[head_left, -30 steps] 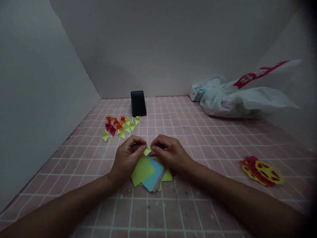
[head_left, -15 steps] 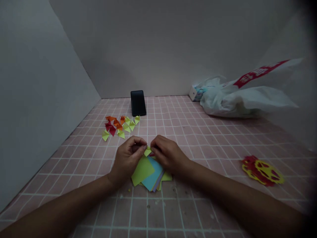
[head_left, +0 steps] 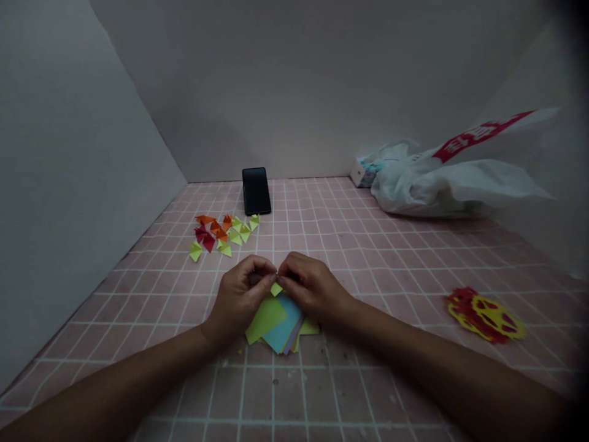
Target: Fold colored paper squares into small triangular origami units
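Note:
Between my fingertips is a small folded piece of yellow-green paper (head_left: 276,289), its upper part covered by the fingers. My left hand (head_left: 242,291) pinches it from the left, thumb against forefinger. From the other side my right hand (head_left: 313,283) pinches it too, and the two hands nearly meet. Just below them lies a fanned stack of paper sheets (head_left: 275,328) in yellow-green, light blue and purple, partly hidden by both hands. Farther off to the left sit several small folded paper pieces (head_left: 223,233) in orange, red and yellow-green.
A dark phone (head_left: 256,191) leans upright near the back wall. At the back right, a white plastic bag (head_left: 427,187) lies beside a small box (head_left: 362,172). Red and yellow cut-out shapes (head_left: 488,316) lie at the right on the pink tiled surface (head_left: 368,245).
My fingertips have drawn closer together over the folded paper, and less of it shows. Both hands sit slightly lower. The other objects stay where they were.

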The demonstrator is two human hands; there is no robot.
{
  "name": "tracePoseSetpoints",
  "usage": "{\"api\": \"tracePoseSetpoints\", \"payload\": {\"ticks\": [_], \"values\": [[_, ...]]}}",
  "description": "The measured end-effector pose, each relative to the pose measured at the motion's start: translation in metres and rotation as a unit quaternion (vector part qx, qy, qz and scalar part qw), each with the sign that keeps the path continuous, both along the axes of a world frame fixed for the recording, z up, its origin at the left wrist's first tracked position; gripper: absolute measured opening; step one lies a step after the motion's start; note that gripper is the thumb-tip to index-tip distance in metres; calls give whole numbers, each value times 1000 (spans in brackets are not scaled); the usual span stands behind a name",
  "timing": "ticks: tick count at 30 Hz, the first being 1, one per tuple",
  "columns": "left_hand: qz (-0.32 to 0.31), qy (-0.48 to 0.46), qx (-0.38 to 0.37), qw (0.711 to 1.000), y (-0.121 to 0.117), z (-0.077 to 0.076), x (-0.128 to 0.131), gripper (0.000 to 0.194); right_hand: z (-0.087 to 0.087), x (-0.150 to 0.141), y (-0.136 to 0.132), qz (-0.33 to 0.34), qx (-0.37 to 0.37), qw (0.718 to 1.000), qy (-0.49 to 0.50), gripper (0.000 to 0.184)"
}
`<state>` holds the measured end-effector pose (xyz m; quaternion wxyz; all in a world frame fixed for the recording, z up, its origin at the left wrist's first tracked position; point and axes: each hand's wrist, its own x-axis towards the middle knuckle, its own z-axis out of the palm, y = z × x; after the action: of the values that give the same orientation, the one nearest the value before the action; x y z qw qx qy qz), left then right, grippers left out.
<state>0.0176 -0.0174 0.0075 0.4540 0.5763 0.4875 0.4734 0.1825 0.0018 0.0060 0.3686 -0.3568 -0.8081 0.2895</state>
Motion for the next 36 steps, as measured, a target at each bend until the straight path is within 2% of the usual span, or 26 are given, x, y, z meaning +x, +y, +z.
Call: {"api": "tracePoseSetpoints", "payload": {"ticks": [6, 13, 20, 24, 28, 30, 33, 36], "values": [[27, -14, -10, 999, 4, 1, -2, 10, -2, 3, 4, -3, -1, 1000, -19, 10], [42, -33, 13, 998, 12, 2, -7, 9, -3, 7, 9, -50, -16, 998, 28, 12], [47, -76, -11, 996, 12, 0, -6, 14, -1, 5, 1, 22, 57, 998, -23, 12], [25, -67, -19, 997, 10, 0, -5, 15, -3, 3, 1, 5, 22, 1000, 16, 7], [-4, -51, -38, 998, 8, 0, -4, 15, -4, 2, 2, -37, -46, 997, 38, 11], [-9, -54, -42, 998, 8, -1, -4, 15, -4, 2, 3, -52, -52, 996, 41, 13], [-9, -61, -48, 997, 9, -2, -4, 17, -2, 4, 3, -39, 0, 998, 42, 11], [10, -92, -60, 994, 11, -3, -5, 19, 0, 6, 2, 9, 65, 997, 44, 15]]}}
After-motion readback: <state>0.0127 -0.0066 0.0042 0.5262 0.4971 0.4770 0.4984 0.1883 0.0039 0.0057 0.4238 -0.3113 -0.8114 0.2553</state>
